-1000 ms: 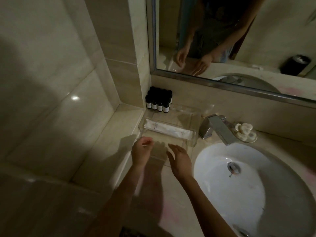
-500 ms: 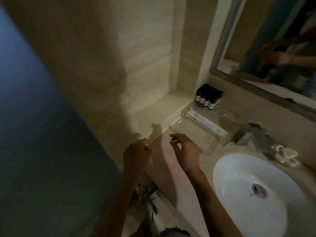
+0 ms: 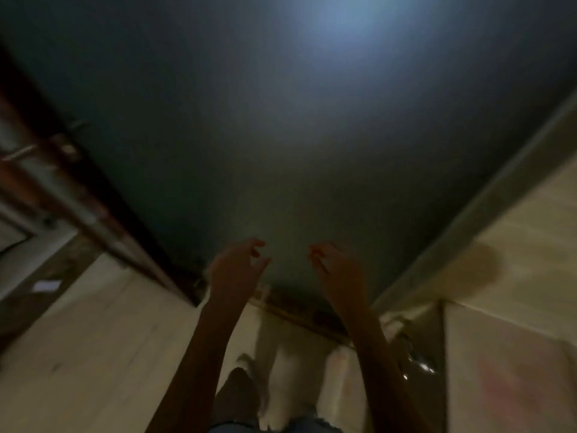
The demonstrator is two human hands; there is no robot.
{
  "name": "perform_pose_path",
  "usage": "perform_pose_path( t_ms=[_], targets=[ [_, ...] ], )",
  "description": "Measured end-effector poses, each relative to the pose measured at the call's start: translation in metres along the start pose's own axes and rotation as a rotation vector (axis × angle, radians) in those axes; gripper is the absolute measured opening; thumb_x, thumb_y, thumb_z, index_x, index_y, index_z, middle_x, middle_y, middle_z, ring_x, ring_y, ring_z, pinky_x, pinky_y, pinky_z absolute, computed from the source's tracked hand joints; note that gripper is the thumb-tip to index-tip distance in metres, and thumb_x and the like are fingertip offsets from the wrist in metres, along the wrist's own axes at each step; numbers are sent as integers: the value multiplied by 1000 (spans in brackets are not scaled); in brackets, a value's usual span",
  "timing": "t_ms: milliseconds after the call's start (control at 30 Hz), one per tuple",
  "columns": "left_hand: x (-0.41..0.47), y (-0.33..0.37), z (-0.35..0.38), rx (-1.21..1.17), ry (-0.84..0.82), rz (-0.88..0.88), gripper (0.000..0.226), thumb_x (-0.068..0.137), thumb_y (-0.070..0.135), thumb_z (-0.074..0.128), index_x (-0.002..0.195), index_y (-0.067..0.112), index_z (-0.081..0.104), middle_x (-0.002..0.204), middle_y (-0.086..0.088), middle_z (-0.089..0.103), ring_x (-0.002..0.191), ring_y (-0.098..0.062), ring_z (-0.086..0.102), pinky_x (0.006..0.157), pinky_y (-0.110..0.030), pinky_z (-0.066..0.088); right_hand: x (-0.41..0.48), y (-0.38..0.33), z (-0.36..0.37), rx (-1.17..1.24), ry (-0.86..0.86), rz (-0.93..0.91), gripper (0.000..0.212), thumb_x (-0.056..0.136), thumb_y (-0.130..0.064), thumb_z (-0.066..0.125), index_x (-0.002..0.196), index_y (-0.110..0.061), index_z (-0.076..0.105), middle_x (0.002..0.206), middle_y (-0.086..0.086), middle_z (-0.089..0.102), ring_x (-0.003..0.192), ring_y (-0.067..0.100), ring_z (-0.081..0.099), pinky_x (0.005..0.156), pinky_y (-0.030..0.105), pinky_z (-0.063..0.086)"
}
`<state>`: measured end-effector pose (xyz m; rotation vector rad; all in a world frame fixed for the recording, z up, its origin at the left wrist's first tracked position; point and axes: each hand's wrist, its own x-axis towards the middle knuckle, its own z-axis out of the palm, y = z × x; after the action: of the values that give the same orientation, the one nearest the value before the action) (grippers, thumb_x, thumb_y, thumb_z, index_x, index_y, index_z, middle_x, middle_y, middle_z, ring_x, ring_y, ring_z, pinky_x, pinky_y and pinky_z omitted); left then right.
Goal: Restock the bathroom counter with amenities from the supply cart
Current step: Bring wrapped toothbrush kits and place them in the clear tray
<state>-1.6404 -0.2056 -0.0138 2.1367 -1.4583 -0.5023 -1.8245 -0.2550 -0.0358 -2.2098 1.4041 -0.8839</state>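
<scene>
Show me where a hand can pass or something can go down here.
Open air lies between the left hand and right hand, before the dark panel. Bare pale floor runs from the brown door frame to the left arm. The pale counter top at right looks bare, though blurred. Crowded: the strip below the arms, with the feet.

Dark panel (image 3: 281, 135) (blurred), pale floor tiles (image 3: 93, 354)

Blurred bench (image 3: 515, 354) at lower right
Pale beige stone with a faint pink blotch on top; its dark front edge runs vertically on its left.
</scene>
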Motion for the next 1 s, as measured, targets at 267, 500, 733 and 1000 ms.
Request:
perform_pose_path(
  t_ms=[267,500,733,1000],
  targets=[
    [-43,-157,-125,19,301,-425,26,84,37,67,110,33,66,99,4,71,94,-20,66,77,-33,53,48,-170,119,134,-305,-350,21,89,-32,57,100,-20,71,97,-4,70,87,14,66,74,29,53],
    [-78,-307,-231,38,432,-644,27,85,39,67,112,35,64,100,12,69,92,-9,63,74,-26,46,47,-355,257,207,-569,-528,15,94,-28,59,107,-29,66,102,-20,58,96,1,55,81,17,43],
    [-98,-423,-311,23,540,-759,26,86,34,68,112,31,65,101,11,68,92,-10,62,76,-25,45,30,-481,370,258,-623,-620,14,91,-29,62,104,-28,69,104,-14,68,96,4,61,81,27,50],
    [-123,-505,-341,-4,562,-908,26,87,38,66,113,38,63,101,15,67,90,-4,61,72,-20,45,29,-557,448,222,-748,-635,17,92,-25,64,107,-23,69,105,-12,69,93,-2,57,70,6,35]
  ],
)
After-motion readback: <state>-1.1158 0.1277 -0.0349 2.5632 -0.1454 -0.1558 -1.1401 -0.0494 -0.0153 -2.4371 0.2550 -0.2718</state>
